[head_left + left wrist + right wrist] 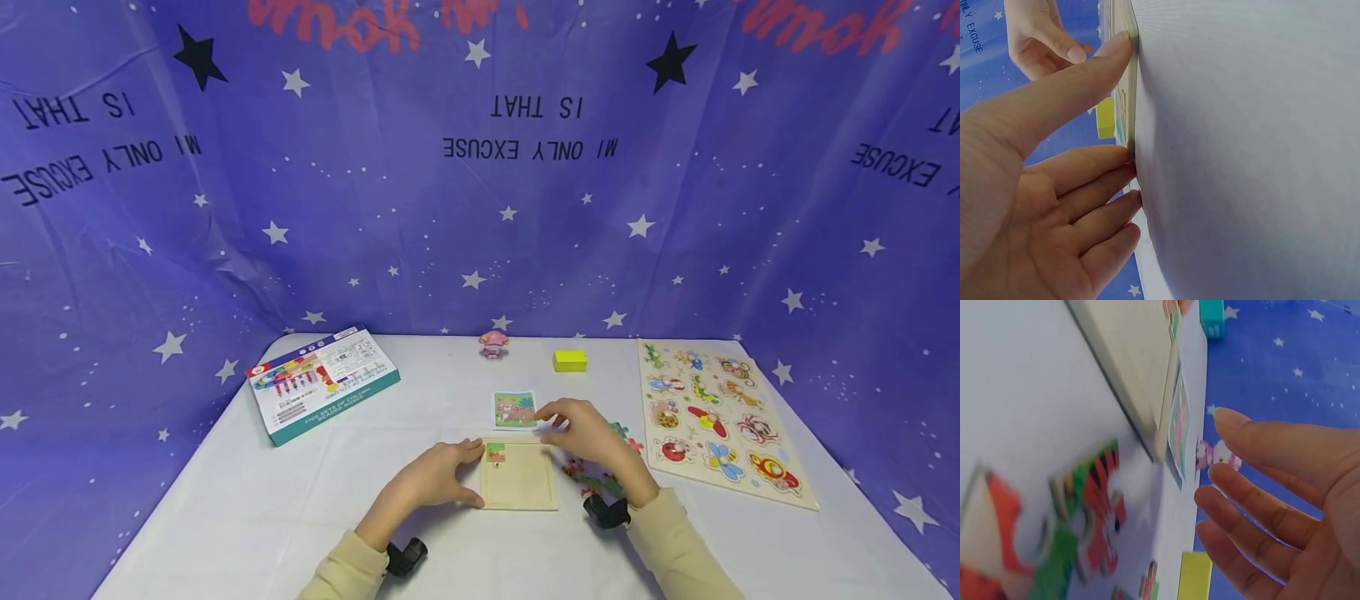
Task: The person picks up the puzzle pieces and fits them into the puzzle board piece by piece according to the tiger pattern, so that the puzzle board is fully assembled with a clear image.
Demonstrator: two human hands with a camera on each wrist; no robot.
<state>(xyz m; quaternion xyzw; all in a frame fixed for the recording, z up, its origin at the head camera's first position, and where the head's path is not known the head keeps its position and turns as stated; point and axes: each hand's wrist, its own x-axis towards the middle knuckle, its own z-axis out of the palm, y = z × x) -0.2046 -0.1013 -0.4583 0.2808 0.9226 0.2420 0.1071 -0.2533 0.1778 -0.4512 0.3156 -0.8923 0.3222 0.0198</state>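
A shallow square wooden puzzle tray (525, 485) lies on the table in the head view, with a green-and-red jigsaw piece (496, 452) in its upper left corner. Along the tray's left side rests my left hand (431, 477); its thumb touches the edge and its fingertips reach the far left corner. My right hand (588, 432) hovers over the tray's upper right, near a small picture card (513, 408). Nothing shows between its loosely bent fingers in the right wrist view. Beneath and beside it lie several loose jigsaw pieces (1100, 494), partly hidden by the arm in the head view.
A boxed bead set (326, 383) is at the back left. Toward the back stand a pink figurine (493, 344) and a yellow block (570, 361). A large insect-picture board (720, 417) lies at the right. Starry blue-purple cloth (480, 242) hangs behind the table.
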